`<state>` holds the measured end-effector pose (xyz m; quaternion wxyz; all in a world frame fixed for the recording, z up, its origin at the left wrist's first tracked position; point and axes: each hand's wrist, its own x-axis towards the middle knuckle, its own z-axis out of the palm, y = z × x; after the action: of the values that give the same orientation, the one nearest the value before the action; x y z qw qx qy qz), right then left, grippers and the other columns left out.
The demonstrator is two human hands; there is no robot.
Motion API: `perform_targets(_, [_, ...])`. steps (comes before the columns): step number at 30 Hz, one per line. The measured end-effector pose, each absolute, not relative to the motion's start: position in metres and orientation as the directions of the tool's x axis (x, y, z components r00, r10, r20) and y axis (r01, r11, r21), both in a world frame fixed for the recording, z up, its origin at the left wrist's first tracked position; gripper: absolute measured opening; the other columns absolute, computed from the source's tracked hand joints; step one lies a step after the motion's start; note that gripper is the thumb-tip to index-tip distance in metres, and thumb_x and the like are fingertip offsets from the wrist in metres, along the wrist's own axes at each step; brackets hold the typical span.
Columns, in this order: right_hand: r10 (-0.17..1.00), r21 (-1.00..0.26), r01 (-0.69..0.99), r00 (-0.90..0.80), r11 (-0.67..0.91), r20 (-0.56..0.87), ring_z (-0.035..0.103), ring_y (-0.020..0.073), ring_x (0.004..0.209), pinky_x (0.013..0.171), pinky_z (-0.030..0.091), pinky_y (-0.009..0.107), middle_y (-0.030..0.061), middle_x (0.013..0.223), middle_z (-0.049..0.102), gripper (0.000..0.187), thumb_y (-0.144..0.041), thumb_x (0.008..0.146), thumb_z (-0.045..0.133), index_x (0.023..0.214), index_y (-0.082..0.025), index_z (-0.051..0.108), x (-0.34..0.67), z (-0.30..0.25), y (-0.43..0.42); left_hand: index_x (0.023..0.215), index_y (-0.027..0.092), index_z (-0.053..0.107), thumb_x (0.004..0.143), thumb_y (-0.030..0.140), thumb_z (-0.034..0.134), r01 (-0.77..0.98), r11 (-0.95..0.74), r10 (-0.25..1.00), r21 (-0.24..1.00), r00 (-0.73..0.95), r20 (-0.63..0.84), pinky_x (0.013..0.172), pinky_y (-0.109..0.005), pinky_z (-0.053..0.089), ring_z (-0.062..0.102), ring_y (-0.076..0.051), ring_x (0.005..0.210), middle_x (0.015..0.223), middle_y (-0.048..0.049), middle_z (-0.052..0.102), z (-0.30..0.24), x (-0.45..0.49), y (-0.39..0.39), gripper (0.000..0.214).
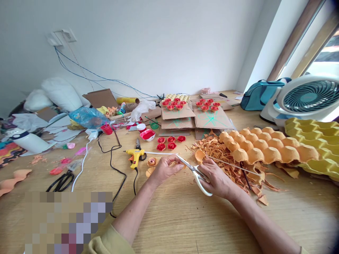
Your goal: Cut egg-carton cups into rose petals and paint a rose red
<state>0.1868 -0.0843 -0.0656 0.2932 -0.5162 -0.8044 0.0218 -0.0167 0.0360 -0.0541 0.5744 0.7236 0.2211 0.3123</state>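
Note:
My right hand [215, 176] is closed round the white handles of a pair of scissors [200, 181]. Their blades point up and left, reaching the fingertips of my left hand [168, 170]. That hand is pinched on a small piece of orange egg carton, mostly hidden by the fingers. Left of it lies a yellow glue gun [135, 158] with a white glue stick [159, 153] in its back. Below the gun's rear are an orange paper rose [152, 162] and an orange carton cup [149, 171]. Another cut cup [200, 155] rests just beyond my right hand.
Orange carton scraps [219, 151] pile beside an orange egg tray [265, 144]; yellow trays [315, 141] and a white fan [304, 100] stand right. Several red roses [171, 145] sit ahead, near a bowl of red paint [147, 134] and cardboard sheets [214, 120]. Black cable [119, 169] crosses left.

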Motion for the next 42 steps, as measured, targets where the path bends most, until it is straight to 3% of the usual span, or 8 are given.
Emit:
perform_targets(12, [0.938, -0.655, 0.726, 0.039, 0.211, 0.345, 0.044, 0.0138, 0.061, 0.058, 0.033, 0.026, -0.0020, 0.062, 0.048, 0.030, -0.036, 0.093, 0.050, 0.068, -0.021, 0.044, 0.186, -0.075, -0.081, 0.080, 0.015, 0.071, 0.075, 0.040, 0.075, -0.089, -0.077, 0.744, 0.993, 0.658, 0.117, 0.075, -0.028, 0.041, 0.056, -0.015, 0.074, 0.076, -0.0026, 0.065, -0.046, -0.012, 0.031, 0.026])
perform_targets(20, [0.971, -0.909, 0.367, 0.057, 0.196, 0.233, 0.049, 0.0153, 0.072, 0.064, 0.039, 0.026, -0.0005, 0.078, 0.056, 0.018, -0.036, 0.090, 0.057, 0.083, -0.020, 0.057, 0.186, -0.077, -0.080, 0.087, 0.017, 0.061, 0.066, 0.035, 0.083, -0.065, 0.049, 0.738, 0.997, 0.675, 0.007, 0.070, -0.024, 0.041, 0.054, -0.010, 0.072, 0.081, 0.0009, 0.061, -0.055, -0.011, 0.031, 0.036])
perform_targets(25, [0.972, -0.951, 0.228, 0.065, 0.207, 0.227, 0.053, 0.0165, 0.078, 0.072, 0.043, 0.028, 0.0000, 0.086, 0.060, 0.019, -0.034, 0.085, 0.068, 0.097, -0.021, 0.060, 0.180, -0.077, -0.080, 0.086, 0.018, 0.051, 0.066, 0.033, 0.083, 0.020, 0.019, 0.660, 1.000, 0.750, -0.028, 0.068, -0.024, 0.043, 0.056, -0.011, 0.070, 0.079, 0.0022, 0.059, -0.054, -0.007, 0.022, 0.041])
perform_targets(32, [0.978, -0.978, 0.076, 0.065, 0.192, 0.197, 0.054, 0.0157, 0.079, 0.072, 0.043, 0.027, -0.0008, 0.088, 0.061, 0.026, -0.032, 0.081, 0.075, 0.099, -0.023, 0.058, 0.168, -0.076, -0.081, 0.084, 0.018, 0.049, 0.070, 0.030, 0.080, 0.126, -0.108, 0.630, 0.986, 0.776, -0.030, 0.068, -0.024, 0.041, 0.054, -0.012, 0.073, 0.078, 0.0028, 0.056, -0.051, -0.001, 0.010, 0.036])
perform_targets(39, [0.982, -0.976, -0.133, 0.102, 0.174, 0.162, 0.050, 0.0124, 0.068, 0.061, 0.041, 0.025, -0.0034, 0.080, 0.057, 0.035, -0.039, 0.078, 0.078, 0.097, -0.023, 0.055, 0.169, -0.076, -0.077, 0.118, 0.020, 0.052, 0.068, 0.023, 0.083, 0.019, -0.108, 0.549, 0.994, 0.835, 0.044, 0.088, -0.031, 0.045, 0.059, -0.019, 0.099, 0.104, -0.0048, 0.062, -0.066, 0.002, 0.009, 0.059])
perform_targets(42, [0.978, -0.967, -0.184, 0.148, 0.175, 0.148, 0.046, 0.0112, 0.063, 0.056, 0.039, 0.024, -0.0041, 0.077, 0.054, 0.039, -0.043, 0.076, 0.079, 0.098, -0.023, 0.053, 0.169, -0.077, -0.076, 0.124, 0.020, 0.051, 0.069, 0.022, 0.083, -0.057, -0.032, 0.572, 0.998, 0.817, 0.065, 0.085, -0.029, 0.047, 0.060, -0.019, 0.098, 0.109, -0.0063, 0.062, -0.075, 0.006, 0.008, 0.063])
